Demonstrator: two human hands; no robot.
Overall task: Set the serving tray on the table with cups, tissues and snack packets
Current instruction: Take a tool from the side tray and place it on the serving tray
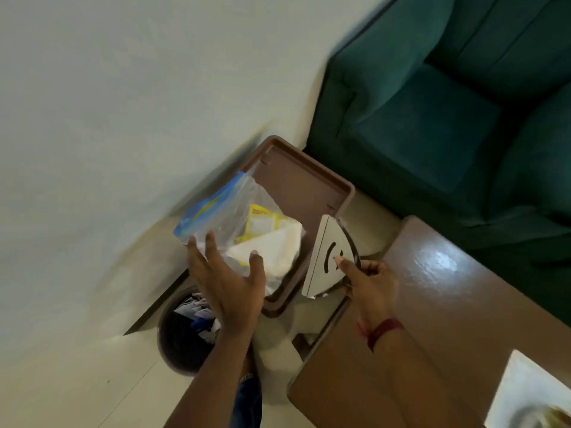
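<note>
The serving tray point(296, 180) is tilted beside the bench point(432, 304), a clear bag point(234, 211) lying in it. The left hand point(228, 282) is spread at the bag; a white holder point(324, 251) is pinched by the right hand point(370, 282). The bag seems light and slippery, best cupped from below.

The right hand point(369, 282) grips a silver half-round metal holder point(324, 251) with curved slots, thumb pressed on its face. Just left of that grip, a tilted brown plastic serving tray point(296, 180) carries a clear blue-edged plastic packet point(216, 211), a yellow packet point(262, 223) and white tissues point(272, 248). The left hand point(228, 288) spreads open at the clear packet's lower edge, above a dark round waste bin point(173, 344).
</note>
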